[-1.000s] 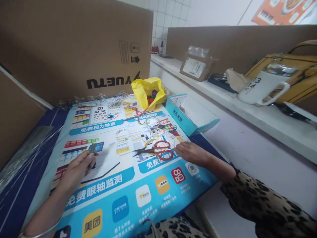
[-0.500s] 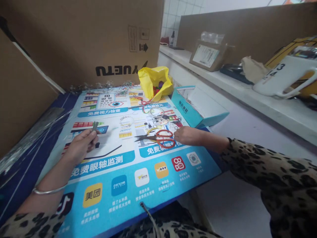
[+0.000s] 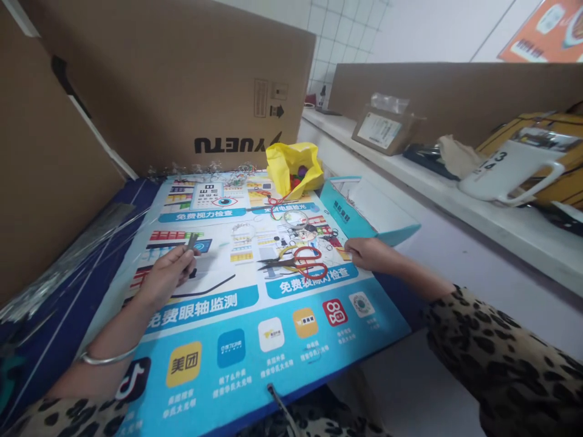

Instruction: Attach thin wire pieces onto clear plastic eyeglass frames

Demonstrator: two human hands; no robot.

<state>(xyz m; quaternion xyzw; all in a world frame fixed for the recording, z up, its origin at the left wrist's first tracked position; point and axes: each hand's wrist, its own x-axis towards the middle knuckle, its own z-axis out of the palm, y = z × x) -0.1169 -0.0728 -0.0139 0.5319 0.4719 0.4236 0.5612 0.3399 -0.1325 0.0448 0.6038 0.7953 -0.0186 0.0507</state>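
My left hand (image 3: 170,273) is closed, pinching a small grey-green strip (image 3: 192,240) that sticks up from the fingertips. On the right, my right hand (image 3: 368,254) has its fingers pressed together near the right edge of the printed board (image 3: 291,388); what it holds, if anything, is too small to tell. Between the hands lie red-handled scissors (image 3: 310,262), blades pointing left. Behind them are a clear ring-shaped coil (image 3: 296,220) and another faint coil (image 3: 243,232). Red cord runs from a yellow bag (image 3: 291,170) at the back.
An open turquoise box (image 3: 348,212) stands at the board's right edge. Tangled wires (image 3: 214,173) lie along the back, before a large cardboard box (image 3: 182,79). A white mug (image 3: 505,170) and a small carton (image 3: 380,130) rest on the right ledge. Clear plastic lies left.
The view has shifted, so the scene sits lower and farther right. My right hand has moved a little right, away from the scissors' handles. My left hand still pinches the strip.
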